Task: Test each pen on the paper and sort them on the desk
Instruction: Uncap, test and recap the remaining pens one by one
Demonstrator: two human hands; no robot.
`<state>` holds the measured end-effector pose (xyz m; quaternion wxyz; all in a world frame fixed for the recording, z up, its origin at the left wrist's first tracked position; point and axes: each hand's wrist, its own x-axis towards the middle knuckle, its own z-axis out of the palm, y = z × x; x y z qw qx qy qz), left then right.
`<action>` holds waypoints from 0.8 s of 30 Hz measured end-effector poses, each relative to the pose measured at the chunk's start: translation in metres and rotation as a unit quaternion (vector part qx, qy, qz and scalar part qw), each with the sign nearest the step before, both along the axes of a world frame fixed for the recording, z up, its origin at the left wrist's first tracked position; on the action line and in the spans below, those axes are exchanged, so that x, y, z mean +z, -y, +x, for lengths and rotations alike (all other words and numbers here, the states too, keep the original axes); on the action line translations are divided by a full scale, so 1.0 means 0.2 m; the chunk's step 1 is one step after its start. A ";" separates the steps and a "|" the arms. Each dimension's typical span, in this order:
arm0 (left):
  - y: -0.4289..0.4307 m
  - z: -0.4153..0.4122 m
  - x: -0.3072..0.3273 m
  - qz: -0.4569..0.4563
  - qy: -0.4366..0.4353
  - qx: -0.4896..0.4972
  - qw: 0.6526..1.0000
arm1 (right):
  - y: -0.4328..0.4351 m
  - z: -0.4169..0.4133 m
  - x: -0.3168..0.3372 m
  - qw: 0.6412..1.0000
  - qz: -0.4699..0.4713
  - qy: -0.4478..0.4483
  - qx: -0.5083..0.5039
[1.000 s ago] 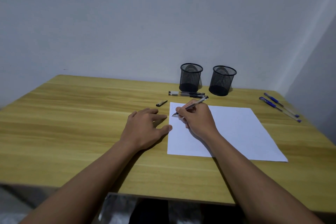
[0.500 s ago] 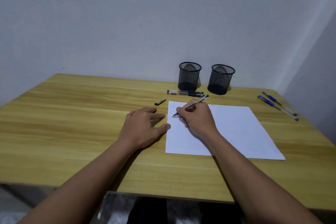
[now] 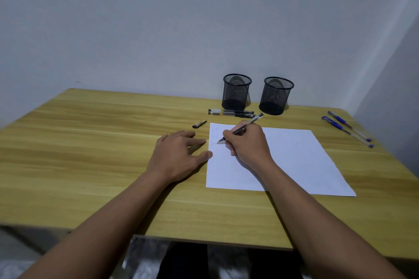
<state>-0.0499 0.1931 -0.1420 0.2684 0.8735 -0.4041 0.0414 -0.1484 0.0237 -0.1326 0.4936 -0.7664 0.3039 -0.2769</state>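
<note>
2 cups, 2 blk pens, 2 blue pens, 1 held pen, 1 cap, 1 sheet

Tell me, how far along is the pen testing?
Partway. Faint scribbles mark a corner of the paper, and two blue pens lie apart at the right, possibly sorted. The right hand writes with a pen, a cap on the desk; the left hand touches the paper. Two black pens by the cups may await testing.
</note>
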 end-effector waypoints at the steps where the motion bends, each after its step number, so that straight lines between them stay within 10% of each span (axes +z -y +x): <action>1: 0.00 0.00 0.00 -0.002 0.001 0.000 1.000 | 0.00 0.00 0.00 1.000 -0.003 0.000 -0.007; 24: 0.04 0.02 0.03 -0.028 -0.024 0.030 0.999 | -0.01 -0.03 0.10 0.992 0.109 0.050 0.033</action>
